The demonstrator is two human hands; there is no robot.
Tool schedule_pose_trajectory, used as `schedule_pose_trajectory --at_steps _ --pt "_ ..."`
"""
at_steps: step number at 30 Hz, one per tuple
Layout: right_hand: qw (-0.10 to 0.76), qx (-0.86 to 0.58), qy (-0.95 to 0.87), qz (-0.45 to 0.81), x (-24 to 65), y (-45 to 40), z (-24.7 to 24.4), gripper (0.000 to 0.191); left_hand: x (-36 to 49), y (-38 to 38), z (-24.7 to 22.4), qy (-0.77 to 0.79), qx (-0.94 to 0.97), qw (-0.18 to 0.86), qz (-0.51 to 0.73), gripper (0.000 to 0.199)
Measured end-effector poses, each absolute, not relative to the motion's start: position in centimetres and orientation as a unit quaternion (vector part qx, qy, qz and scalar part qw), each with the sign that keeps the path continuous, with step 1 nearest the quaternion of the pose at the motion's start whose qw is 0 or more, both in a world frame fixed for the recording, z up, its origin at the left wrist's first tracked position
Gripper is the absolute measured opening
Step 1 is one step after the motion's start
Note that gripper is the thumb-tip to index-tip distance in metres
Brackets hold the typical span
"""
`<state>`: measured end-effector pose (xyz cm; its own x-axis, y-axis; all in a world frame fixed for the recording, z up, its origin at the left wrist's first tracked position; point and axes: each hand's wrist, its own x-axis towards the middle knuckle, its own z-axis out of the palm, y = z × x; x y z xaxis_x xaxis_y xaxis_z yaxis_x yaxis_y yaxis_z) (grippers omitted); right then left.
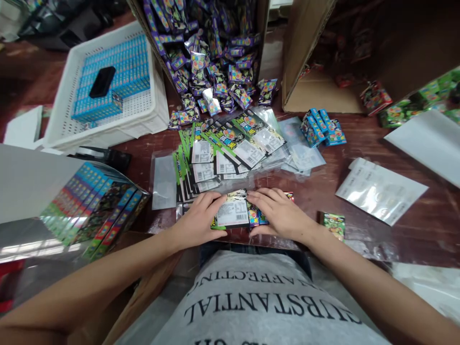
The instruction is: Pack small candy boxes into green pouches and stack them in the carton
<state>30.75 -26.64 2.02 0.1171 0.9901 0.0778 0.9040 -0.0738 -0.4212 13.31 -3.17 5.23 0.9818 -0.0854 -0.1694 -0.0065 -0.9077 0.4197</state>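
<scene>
L hand [201,218] + R hand [278,213]: fingers [259,203] half-curled, gripping 1 labelled pkt [233,213]; 1 grn box [333,225] nr R.

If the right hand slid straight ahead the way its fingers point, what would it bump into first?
Most likely the printed card just ahead of the right hand, with the left hand beyond it. Fingers and card may already touch; depth is unclear.
</scene>
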Motion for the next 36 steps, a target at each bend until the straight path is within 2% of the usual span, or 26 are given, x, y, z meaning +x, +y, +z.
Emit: schedule_pose_trajectory --at_steps 4,6,9,13,21,28,30,34,36 --pt "0.173 -0.744 -0.636 0.108 31.8 -28.7 3.0 0.125 13.6 -3.5 4.9 -0.029 0.975 0.195 -0.100 0.090" --pt "0.155 -0.769 -0.610 0.109 32.8 -30.5 3.5 0.128 13.8 -3.6 4.9 -0.033 0.977 0.188 -0.099 0.090" --pt "0.154 -0.781 -0.589 0.142 33.7 -32.4 3.4 0.107 14.1 -3.9 4.8 -0.038 0.977 0.185 -0.096 0.091" --pt "0.223 -0.759 -0.590 0.160 33.6 -31.8 2.3 0.081 14.6 -4.5 4.5 -0.041 0.977 0.189 -0.087 0.095" --pt "0.308 -0.708 -0.605 0.195 33.8 -31.7 2.6 0.075 15.1 -4.6 4.6 -0.024 0.972 0.219 -0.080 0.090" --pt "0.314 -0.688 -0.623 0.199 34.0 -30.3 2.3 0.074 15.6 -5.4 4.9 -0.057 0.965 0.244 -0.071 0.092" --pt "0.308 -0.694 -0.622 0.192 33.8 -29.7 2.0 0.078 15.8 -5.9 4.7 -0.046 0.969 0.234 -0.058 0.091" --pt "0.265 -0.727 -0.607 0.178 33.7 -30.7 1.9 0.112 16.0 -6.3 4.3 -0.033 0.975 0.213 -0.053 0.091" --pt "0.245 -0.751 -0.590 0.168 33.9 -31.7 2.2 0.114 16.1 -6.3 4.2 -0.033 0.975 0.210 -0.057 0.091"
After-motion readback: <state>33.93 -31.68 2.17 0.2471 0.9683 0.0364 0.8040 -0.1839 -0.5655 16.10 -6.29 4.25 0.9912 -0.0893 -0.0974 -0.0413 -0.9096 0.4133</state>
